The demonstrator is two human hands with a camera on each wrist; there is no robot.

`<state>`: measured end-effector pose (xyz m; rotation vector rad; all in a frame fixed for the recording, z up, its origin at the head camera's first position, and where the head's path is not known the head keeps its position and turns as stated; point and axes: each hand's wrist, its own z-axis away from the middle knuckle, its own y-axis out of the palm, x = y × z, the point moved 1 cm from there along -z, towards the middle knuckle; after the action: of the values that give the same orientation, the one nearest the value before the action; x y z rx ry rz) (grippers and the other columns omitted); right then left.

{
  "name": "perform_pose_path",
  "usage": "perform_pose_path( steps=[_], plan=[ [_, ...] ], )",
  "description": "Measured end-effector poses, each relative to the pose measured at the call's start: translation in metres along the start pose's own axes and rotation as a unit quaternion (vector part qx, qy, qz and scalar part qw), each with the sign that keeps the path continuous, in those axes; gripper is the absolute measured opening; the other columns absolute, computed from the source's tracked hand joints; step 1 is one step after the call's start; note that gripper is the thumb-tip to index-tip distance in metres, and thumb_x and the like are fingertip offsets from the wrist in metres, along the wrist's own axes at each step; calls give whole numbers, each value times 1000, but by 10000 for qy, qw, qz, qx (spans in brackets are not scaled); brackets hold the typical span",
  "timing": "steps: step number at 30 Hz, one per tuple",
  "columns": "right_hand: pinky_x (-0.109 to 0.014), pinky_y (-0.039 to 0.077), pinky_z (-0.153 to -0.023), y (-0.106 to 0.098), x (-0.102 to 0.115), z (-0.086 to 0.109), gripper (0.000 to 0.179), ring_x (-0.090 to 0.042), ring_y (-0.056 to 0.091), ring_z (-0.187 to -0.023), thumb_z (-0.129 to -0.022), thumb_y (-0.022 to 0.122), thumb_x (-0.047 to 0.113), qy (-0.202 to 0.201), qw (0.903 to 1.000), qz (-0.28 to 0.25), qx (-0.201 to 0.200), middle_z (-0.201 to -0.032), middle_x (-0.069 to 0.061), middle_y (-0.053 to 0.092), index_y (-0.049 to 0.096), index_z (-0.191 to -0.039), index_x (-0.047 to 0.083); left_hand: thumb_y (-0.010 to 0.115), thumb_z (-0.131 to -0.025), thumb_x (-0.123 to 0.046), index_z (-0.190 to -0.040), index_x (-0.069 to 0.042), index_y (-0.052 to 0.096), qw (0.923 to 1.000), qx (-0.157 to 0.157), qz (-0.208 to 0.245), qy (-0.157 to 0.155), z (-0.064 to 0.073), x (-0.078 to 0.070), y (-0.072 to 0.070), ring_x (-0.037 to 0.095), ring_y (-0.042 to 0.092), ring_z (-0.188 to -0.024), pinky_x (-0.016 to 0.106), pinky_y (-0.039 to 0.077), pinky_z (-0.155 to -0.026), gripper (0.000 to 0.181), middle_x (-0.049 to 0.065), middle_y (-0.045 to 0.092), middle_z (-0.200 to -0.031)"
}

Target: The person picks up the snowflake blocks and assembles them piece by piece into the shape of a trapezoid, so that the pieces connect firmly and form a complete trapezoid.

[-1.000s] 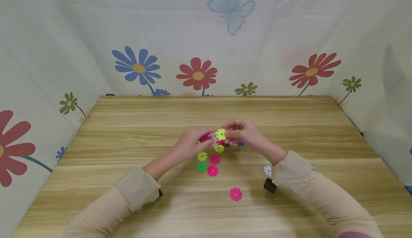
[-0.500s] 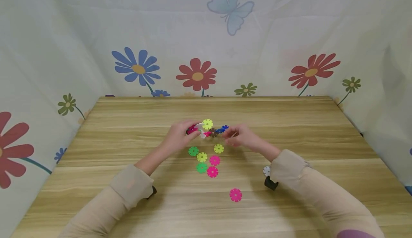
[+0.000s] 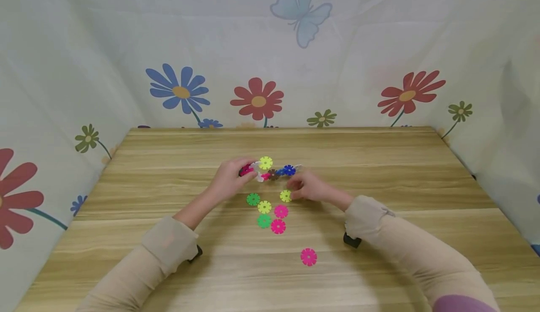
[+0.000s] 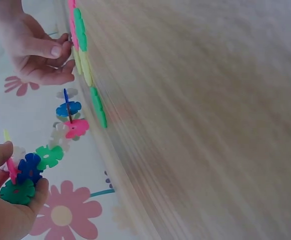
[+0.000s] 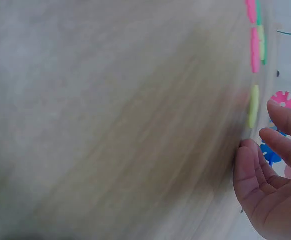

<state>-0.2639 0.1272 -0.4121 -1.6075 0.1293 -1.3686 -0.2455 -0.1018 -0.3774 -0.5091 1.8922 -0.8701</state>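
A chain of notched plastic discs [image 3: 273, 175], joined edge to edge, is pinched at its left end by my left hand [image 3: 229, 177]. Its discs are pink, white, brown and blue, with a yellow disc [image 3: 265, 163] standing up near my fingers. The left wrist view also shows green discs [image 4: 49, 156] in it, close to my thumb. My right hand [image 3: 314, 186] is low over the table, fingers loosely bent around nothing. Its fingertips are right at the edge of a loose yellow disc [image 3: 285, 196]. The chain's blue end [image 3: 289, 170] lies just beyond that hand.
On the wooden table [image 3: 168, 148], loose discs lie in front of my hands: a green disc [image 3: 253, 199], another yellow disc [image 3: 264, 207] and pink discs [image 3: 278, 226] among them. One pink disc [image 3: 309, 257] sits nearer me. A flower-printed cloth [image 3: 358, 45] stands behind the table.
My left hand has carried the chain leftward, uncovering a green disc on the table. My right hand has let go of the chain's yellow disc and come down to the loose yellow one.
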Motion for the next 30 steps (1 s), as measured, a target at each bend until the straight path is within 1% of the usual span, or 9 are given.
perform_pose_path(
  steps=[4, 8, 13, 17, 20, 24, 30],
  plan=[
    [-23, 44, -67, 4, 0, -2, 30, -14, 51, -76, -72, 69, 10, -123, 9991, 407, 73, -84, -7, 61, 64, -101, 2, 63, -82, -16, -112, -4, 60, 10000, 17, 7, -18, 0, 0, 0, 26, 57, -104, 36, 48, -84, 32, 13, 61, -112],
    [-23, 43, -68, 5, 2, -3, 32, -13, 51, -77, -71, 70, 11, -120, 9973, 699, 184, -84, -5, 62, 64, -101, 4, 63, -82, -17, -112, -4, 59, 10000, 26, -15, -8, 0, 0, 0, 27, 55, -107, 37, 47, -87, 33, 13, 60, -114],
    [-24, 44, -69, 7, 2, -3, 30, -15, 52, -78, -70, 72, 9, -71, 9971, 741, 176, -85, -6, 60, 63, -98, 3, 63, -82, -17, -112, -4, 59, 10000, 37, -25, 56, 0, 1, 0, 26, 56, -106, 37, 47, -87, 33, 13, 60, -113],
    [-23, 44, -68, 8, 3, -2, 30, -14, 51, -76, -68, 73, 8, 0, 9973, 723, 110, -82, -6, 57, 59, -94, 3, 63, -82, -17, -111, -4, 60, 9999, 40, -60, 111, 0, 2, 0, 26, 56, -104, 37, 47, -85, 32, 13, 61, -111],
    [-22, 42, -64, 8, 4, 1, 28, -14, 49, -72, -67, 72, 3, 2, 9983, 579, 61, -77, -5, 54, 56, -90, 4, 63, -82, -17, -111, -4, 60, 9999, 42, -78, 94, 1, 2, 0, 26, 57, -103, 37, 48, -84, 33, 13, 61, -111],
    [-22, 42, -60, 6, 4, 6, 26, -15, 48, -69, -66, 67, -4, -102, 9996, 276, -28, -73, -7, 51, 54, -87, 2, 63, -81, -17, -113, -4, 59, 9999, 79, -65, 73, 2, 1, 1, 26, 57, -101, 36, 50, -80, 35, 13, 61, -111],
    [-23, 46, -62, 2, 0, 11, 23, -16, 50, -73, -68, 60, -10, -77, 9996, -234, -130, -79, -10, 53, 55, -88, 1, 65, -80, -17, -113, -5, 59, 9998, 142, 32, 129, 3, -2, 2, 24, 58, -100, 33, 51, -77, 36, 12, 61, -110]
  ],
)
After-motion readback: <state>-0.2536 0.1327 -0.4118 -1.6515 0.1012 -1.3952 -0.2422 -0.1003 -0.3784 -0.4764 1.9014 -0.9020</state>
